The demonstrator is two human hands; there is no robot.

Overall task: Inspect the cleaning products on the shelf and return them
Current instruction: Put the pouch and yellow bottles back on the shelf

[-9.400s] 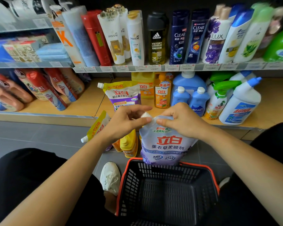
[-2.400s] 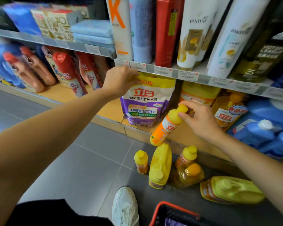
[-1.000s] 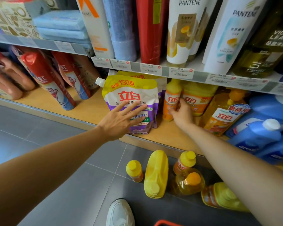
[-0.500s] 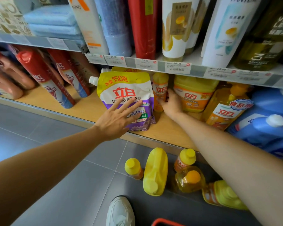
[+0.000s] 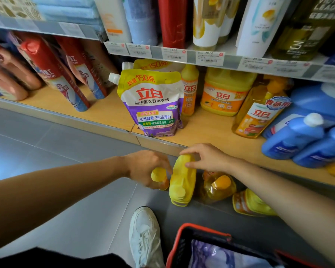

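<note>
A few dish-soap bottles stand on the floor point(image 5: 66, 144) just under the front edge of the bottom shelf point(image 5: 211, 132), likely set down there for checking before they go back. The left hand point(image 5: 145, 169) curls round the small yellow-capped bottle point(image 5: 159, 176). The right hand point(image 5: 207, 159) spans the top of the yellow jug point(image 5: 182, 184) beside it; I cannot tell if it has closed. The red basket point(image 5: 201, 228) holds a purple-and-white pouch point(image 5: 211, 255).

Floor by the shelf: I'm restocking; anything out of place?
Yes. Several yellow containers sit on the floor, not the shelf: a small bottle the left hand grips, an upright jug the right hand pinches, a clear bottle, and a tipped jug.
</note>
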